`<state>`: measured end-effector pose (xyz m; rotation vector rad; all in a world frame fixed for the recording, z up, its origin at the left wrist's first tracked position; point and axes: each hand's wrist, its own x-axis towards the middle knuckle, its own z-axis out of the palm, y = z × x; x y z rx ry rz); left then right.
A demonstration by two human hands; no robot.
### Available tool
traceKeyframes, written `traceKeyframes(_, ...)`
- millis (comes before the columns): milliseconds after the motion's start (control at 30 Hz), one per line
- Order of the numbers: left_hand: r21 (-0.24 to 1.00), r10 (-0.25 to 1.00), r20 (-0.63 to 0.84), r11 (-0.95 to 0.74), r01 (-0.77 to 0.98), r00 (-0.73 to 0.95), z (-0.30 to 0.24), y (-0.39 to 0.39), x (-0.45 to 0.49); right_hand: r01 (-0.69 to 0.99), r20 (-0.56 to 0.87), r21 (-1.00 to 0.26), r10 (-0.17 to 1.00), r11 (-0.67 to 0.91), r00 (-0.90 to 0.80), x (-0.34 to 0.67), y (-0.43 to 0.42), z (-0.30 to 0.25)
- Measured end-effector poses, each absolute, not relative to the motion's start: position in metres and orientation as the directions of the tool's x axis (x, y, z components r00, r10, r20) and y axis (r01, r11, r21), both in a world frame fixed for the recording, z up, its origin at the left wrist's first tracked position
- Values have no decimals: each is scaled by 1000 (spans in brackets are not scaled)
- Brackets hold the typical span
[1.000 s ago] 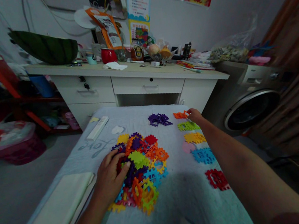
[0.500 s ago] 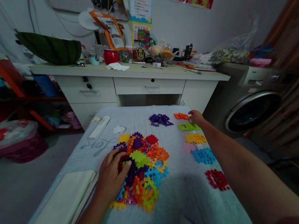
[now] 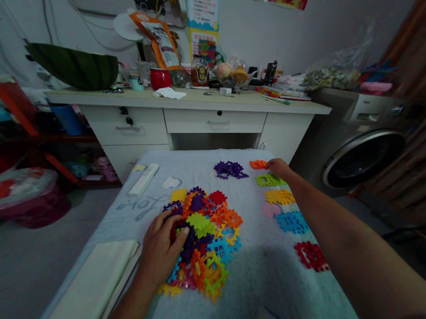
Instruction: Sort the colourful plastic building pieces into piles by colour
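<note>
A heap of mixed colourful plastic interlocking pieces (image 3: 207, 234) lies in the middle of a pale blue cloth-covered surface (image 3: 257, 301). My left hand (image 3: 161, 248) rests flat on the heap's left side, fingers spread over purple and green pieces. My right hand (image 3: 278, 167) reaches to the far right, fingertips at the small orange group (image 3: 258, 164). Sorted groups run down the right side: purple (image 3: 229, 169), green (image 3: 269, 180), yellow (image 3: 279, 196), pink (image 3: 269, 209), blue (image 3: 292, 222), red (image 3: 311, 256).
A white remote (image 3: 143, 180) and a folded cream cloth (image 3: 78, 305) lie on the left of the surface. Beyond stands a cluttered white desk (image 3: 191, 115) with half a watermelon (image 3: 73, 71). A washing machine (image 3: 363, 154) is at right, a pink basket (image 3: 16, 200) at left.
My right hand has drawn back slightly from the orange group, leaving the orange pieces on the cloth. My left hand stays on the heap. The view shifted a little.
</note>
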<state>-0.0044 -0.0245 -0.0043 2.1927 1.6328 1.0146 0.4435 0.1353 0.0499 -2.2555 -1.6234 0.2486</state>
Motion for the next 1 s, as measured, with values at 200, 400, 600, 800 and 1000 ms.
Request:
traceKeyframes(200, 559, 909, 395, -353, 750, 134, 0, -26, -3, 889, 148, -408, 945, -209, 290, 410, 116, 66)
traceKeyframes(400, 573, 915, 382, -346, 743, 131, 4, -28, -2, 821, 51, -537, 979, 192, -196, 333, 59, 80)
traceKeyframes(600, 585, 909, 395, -362, 726, 135, 4, -28, -2, 893, -239, -377, 906, 246, -350, 277, 8, 80)
traceKeyframes(800, 587, 908, 395, -366, 722, 139, 6, -28, -1, 928, -247, -311, 925, 206, -288, 270, -3, 78)
traceKeyframes(1000, 570, 903, 402, -376, 731, 150, 4, -27, -2, 877, -226, -475, 952, 75, -204, 286, 0, 87)
